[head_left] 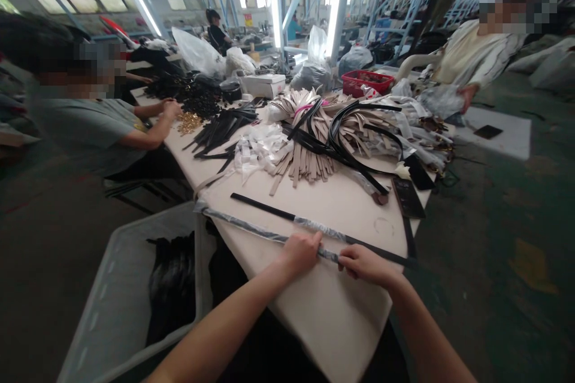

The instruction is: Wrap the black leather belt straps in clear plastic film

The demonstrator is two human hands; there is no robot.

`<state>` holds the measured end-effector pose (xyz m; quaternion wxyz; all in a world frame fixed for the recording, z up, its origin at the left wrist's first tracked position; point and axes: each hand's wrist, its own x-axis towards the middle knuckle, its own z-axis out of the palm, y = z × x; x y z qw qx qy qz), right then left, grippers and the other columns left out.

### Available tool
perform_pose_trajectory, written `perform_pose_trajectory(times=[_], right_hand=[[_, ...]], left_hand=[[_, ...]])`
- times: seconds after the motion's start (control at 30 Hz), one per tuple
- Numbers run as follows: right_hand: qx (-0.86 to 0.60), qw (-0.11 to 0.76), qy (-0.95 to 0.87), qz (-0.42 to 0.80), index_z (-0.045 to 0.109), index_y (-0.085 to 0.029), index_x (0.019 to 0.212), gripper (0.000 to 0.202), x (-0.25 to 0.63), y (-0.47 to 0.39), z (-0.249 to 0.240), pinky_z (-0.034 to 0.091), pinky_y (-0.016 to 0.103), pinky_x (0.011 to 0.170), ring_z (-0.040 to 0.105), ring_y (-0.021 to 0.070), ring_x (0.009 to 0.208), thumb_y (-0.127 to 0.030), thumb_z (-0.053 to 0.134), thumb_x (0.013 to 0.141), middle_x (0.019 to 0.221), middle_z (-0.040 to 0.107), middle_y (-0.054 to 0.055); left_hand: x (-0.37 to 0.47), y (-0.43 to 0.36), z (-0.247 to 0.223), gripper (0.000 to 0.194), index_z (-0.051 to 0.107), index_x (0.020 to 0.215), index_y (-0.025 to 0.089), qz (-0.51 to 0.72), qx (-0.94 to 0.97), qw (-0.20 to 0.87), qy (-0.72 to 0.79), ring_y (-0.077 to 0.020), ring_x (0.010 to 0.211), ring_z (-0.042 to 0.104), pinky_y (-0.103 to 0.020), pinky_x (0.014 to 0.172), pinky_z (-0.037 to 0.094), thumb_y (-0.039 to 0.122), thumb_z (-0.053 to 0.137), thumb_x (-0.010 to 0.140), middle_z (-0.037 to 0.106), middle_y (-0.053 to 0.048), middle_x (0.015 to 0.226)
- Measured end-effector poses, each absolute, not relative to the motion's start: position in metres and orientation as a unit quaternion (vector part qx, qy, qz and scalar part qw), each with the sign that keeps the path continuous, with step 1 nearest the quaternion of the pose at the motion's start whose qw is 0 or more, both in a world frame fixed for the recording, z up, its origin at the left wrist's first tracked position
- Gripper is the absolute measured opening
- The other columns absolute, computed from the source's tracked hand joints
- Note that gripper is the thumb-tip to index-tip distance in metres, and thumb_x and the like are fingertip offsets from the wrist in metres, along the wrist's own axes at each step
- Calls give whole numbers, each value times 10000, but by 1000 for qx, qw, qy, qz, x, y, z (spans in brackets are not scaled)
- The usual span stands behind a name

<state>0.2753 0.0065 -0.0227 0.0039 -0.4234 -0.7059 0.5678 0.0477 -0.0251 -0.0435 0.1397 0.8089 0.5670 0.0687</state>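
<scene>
My left hand [303,249] is closed around a dark strap in a clear plastic sleeve [251,227], which runs off to the left past the table's edge. At the strap's right end, my right hand [362,262] pinches it between thumb and fingers. Just beyond both hands lies a second black strap [263,206], partly covered by a plastic sleeve [321,227]. It slants from upper left to lower right across the white table [359,323]. My palms and the undersides of my fingers are hidden.
Beige strips [309,161] and coiled black straps [341,131] pile up mid-table. A phone-like dark slab [408,197] lies at the right edge. A grey bin [112,263] with black material stands lower left. One co-worker [99,125] sits left; another person [471,54] stands right.
</scene>
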Motion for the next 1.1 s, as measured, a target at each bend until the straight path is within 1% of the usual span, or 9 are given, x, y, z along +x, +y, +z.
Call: perform_pose_trajectory(times=[0.23,0.4,0.5,0.6,0.67,0.77,0.87,0.97,1.1], right_hand=[[-417,3,-698,582,693,-140,818,367,280,10,-22,321,214,476,435,97,450,-431,499,928,521,553,-27],[-427,19,-711,559,676,-146,748,296,271,9,-23,338,214,484,466,104,456,-333,509,904,508,553,-21],[-423,27,-712,559,675,-149,772,311,266,8,-21,345,212,498,470,103,468,-357,497,919,520,556,-24],[-446,-6,-700,558,685,-148,785,351,296,10,-19,346,217,498,466,106,462,-430,520,914,514,555,-22],[-472,-37,-691,547,687,-154,791,349,329,13,-18,353,231,495,496,123,477,-446,533,902,547,593,-3],[-511,-44,-727,457,693,-173,780,289,369,21,-17,406,273,570,602,184,613,-409,559,877,687,683,52],[-567,3,-772,289,701,-181,856,203,363,25,-11,450,347,758,647,266,851,-345,582,852,889,718,109],[-560,112,-797,197,661,-165,1067,263,295,15,0,416,399,963,598,295,1063,-310,542,881,1090,682,144],[-424,164,-859,237,483,-138,1372,511,149,-12,17,363,402,1072,501,288,1226,-346,536,908,1333,572,163]], left_hand=[[47,-28,-38,288,557,1037,162,57,812,120,568,-291,817,669,-365,741,480,201,638,764,691,-123,868],[71,-28,-38,278,556,1076,161,47,820,174,543,-276,743,669,-353,681,481,203,598,805,687,-97,816],[74,-32,-31,323,555,1165,177,103,847,188,486,-272,912,663,-375,825,488,216,581,845,691,-111,986],[27,-39,-22,526,483,1338,210,179,852,147,469,-298,1200,542,-436,1060,379,243,615,830,601,-129,1278],[-27,-43,-20,531,476,1354,209,214,814,102,530,-302,1265,480,-464,1118,315,208,578,833,553,-131,1341],[-111,-44,-23,444,543,1266,182,223,728,39,647,-296,1231,493,-478,1104,320,127,494,829,577,-133,1275],[-164,-37,-26,296,618,1112,184,182,717,61,671,-293,1147,532,-453,1035,382,188,522,832,613,-116,1181],[-178,-25,-18,142,632,908,192,147,717,132,669,-267,976,579,-396,912,447,222,570,783,652,-78,980],[-162,-26,7,90,635,820,211,129,726,214,641,-224,821,601,-338,798,471,219,556,778,666,-40,846]])
